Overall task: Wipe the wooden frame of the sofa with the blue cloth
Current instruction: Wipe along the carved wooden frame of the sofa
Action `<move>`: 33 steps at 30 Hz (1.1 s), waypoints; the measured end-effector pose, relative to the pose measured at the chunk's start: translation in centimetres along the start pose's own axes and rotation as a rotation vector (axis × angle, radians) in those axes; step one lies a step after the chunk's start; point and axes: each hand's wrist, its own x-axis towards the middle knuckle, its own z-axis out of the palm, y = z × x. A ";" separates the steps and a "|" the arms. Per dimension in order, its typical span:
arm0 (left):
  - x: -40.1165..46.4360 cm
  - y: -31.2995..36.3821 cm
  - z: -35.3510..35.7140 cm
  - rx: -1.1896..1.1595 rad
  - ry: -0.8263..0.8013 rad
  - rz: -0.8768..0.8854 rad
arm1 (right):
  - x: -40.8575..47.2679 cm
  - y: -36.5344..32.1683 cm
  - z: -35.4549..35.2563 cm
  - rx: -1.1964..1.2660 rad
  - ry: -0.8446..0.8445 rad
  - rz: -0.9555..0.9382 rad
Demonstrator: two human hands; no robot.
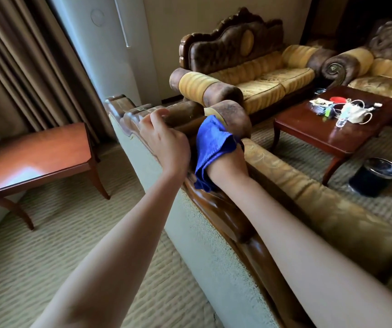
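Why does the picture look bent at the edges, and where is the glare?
Head view: the wide-angle lens bows the curtain and stretches the forearms near the bottom edge; window light glares off the side table and the coffee table; the frame shows glossy highlights; the left hand is slightly motion-blurred, and the cloth hides the right hand.

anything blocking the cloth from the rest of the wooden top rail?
Only the left hand: it rests on the wooden frame just ahead of the blue cloth in the right hand, toward the far corner. The rail nearer the camera is bare, though the right forearm lies over part of it.
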 end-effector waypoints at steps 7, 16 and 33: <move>2.7 -0.4 -0.8 -0.097 -0.097 0.007 | 0.3 -3.2 -0.8 -0.239 -0.020 -0.324; 7.2 -2.3 -0.6 -0.093 -0.238 -0.015 | 5.0 -7.5 -0.3 -0.408 -0.036 -0.199; 12.7 -5.1 0.2 -0.140 -0.538 -0.065 | 13.7 -9.2 0.0 -0.443 -0.092 0.255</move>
